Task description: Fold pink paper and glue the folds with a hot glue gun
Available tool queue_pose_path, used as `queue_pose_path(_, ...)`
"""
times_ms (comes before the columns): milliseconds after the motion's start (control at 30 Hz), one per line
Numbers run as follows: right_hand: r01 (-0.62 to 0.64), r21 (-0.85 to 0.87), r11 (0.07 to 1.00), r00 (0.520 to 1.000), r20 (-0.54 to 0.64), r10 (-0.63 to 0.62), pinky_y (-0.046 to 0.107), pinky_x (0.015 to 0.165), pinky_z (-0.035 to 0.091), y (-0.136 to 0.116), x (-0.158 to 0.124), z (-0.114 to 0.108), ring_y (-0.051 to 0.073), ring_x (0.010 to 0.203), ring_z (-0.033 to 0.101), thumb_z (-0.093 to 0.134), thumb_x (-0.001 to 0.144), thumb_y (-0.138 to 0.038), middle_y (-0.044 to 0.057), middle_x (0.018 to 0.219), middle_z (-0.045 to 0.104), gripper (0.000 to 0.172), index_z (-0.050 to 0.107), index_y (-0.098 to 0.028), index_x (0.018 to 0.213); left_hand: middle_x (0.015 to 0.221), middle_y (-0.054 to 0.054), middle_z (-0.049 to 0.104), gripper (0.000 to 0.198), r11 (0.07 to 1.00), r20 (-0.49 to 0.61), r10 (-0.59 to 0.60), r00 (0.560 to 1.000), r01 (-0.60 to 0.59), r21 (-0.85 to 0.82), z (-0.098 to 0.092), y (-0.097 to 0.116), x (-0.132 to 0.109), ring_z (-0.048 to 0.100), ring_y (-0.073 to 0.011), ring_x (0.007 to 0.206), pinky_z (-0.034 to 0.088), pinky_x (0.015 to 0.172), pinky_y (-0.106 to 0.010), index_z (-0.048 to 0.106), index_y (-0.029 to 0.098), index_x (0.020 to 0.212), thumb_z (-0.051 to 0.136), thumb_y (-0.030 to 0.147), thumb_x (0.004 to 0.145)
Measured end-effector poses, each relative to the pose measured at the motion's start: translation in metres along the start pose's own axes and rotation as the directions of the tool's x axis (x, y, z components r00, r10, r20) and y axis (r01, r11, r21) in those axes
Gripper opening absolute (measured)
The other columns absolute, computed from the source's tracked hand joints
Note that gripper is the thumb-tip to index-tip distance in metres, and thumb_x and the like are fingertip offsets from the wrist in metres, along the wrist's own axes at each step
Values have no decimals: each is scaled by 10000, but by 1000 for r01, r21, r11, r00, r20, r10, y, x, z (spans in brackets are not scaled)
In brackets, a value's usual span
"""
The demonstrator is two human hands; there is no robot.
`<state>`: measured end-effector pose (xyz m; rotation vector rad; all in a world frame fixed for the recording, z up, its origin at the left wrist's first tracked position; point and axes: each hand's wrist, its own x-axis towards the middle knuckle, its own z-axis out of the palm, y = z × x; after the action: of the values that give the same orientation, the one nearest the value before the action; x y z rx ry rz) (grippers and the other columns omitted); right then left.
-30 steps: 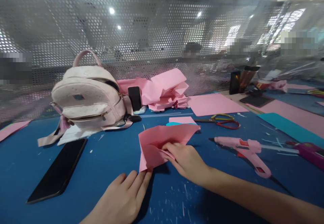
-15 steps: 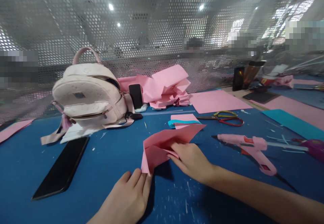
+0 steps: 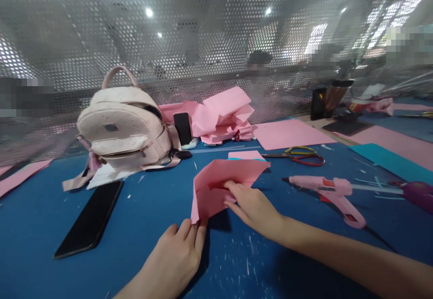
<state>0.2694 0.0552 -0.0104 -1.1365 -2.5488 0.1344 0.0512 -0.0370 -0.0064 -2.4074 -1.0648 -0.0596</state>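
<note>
A folded sheet of pink paper (image 3: 216,177) stands up from the blue table between my two hands. My right hand (image 3: 252,206) pinches a folded flap of it, thumb below and fingers tucked inside the fold. At the paper's lower left corner, the closed fingers of my left hand (image 3: 179,254) hold the edge; its thumb is hidden. Just behind lie a smaller pink paper piece (image 3: 246,154) and a blue strip, mostly covered by the sheet. Scissors (image 3: 306,155) with yellow and red handles rest beyond my right hand, and a pink glue gun (image 3: 329,193) lies right of it.
A pale backpack (image 3: 128,123) sits at the back left, with a black phone (image 3: 91,218) in front. Another phone (image 3: 182,127) leans near crumpled pink paper (image 3: 226,114). Flat pink sheets (image 3: 291,134) and a blue sheet (image 3: 392,159) lie right, before a perforated metal screen (image 3: 203,28).
The pink sheet has tilted more upright, and its wall covers more of the blue strip behind. Both hands keep their hold and have shifted slightly. The view has moved a little.
</note>
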Motion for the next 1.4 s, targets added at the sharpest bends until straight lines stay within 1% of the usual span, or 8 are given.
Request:
queue_pose_path(167,12,1,1000,1000,-14,-12,326,672,528,-1,0,-1,256,899,720,584,925,-141,68,975,717,230,500,-174,1136,875,-75,758,539,999,19,-39,999,39,-11,-1,2,2,694,-232,702,555,450,-321,670,68,1232,702,64,694)
queue_pose_path(367,35,-36,999,997,-72,-38,334,591,537,5,-3,2,272,812,736,556,930,-154,89,938,735,240,515,-140,1166,811,-67,763,574,997,55,-79,995,78,21,1,2,4,661,-193,498,536,416,-304,701,120,1205,737,33,639)
queue_pose_path(533,136,-74,988,974,-172,-147,331,721,561,17,-7,-1,244,996,714,444,979,-143,144,1215,695,375,434,-129,1353,721,-41,741,421,997,52,-76,996,77,-26,2,1,5,643,-193,440,517,394,-301,761,131,1044,762,59,630)
queue_pose_path(600,233,-135,963,922,-285,-263,297,756,546,21,-7,-9,214,1058,688,409,990,-117,132,1216,697,349,463,-138,1334,700,-24,729,424,996,60,-73,996,75,-37,2,1,5,641,-191,439,512,398,-300,754,132,1054,767,63,635)
queue_pose_path(700,402,-264,877,774,-414,-480,264,689,509,23,-7,-22,180,940,695,450,976,-108,76,1057,747,226,590,-164,1145,766,-32,744,456,995,90,-87,992,90,-31,2,1,5,654,-187,469,518,426,-302,735,133,1105,764,61,656)
queue_pose_path(800,547,-286,787,703,-353,-617,277,603,466,19,-9,-26,153,796,684,465,976,-152,31,993,764,192,643,-168,1048,771,-33,745,420,995,109,-91,990,95,-31,2,1,5,651,-183,460,496,414,-294,743,145,1085,768,74,672)
queue_pose_path(1033,539,-191,821,825,-75,-559,322,520,379,11,-12,-16,140,649,647,448,983,-224,17,949,756,253,670,-140,1070,883,-84,767,435,999,115,-42,992,44,-18,4,-1,3,667,-177,498,511,447,-295,715,120,1161,728,80,728)
queue_pose_path(1400,460,-239,855,887,68,-458,358,462,203,-4,-14,-15,161,513,595,447,975,-231,40,880,737,242,613,-121,1113,932,-99,751,551,1000,166,3,986,2,-27,8,-5,5,663,-160,539,496,494,-295,574,105,1355,678,122,814)
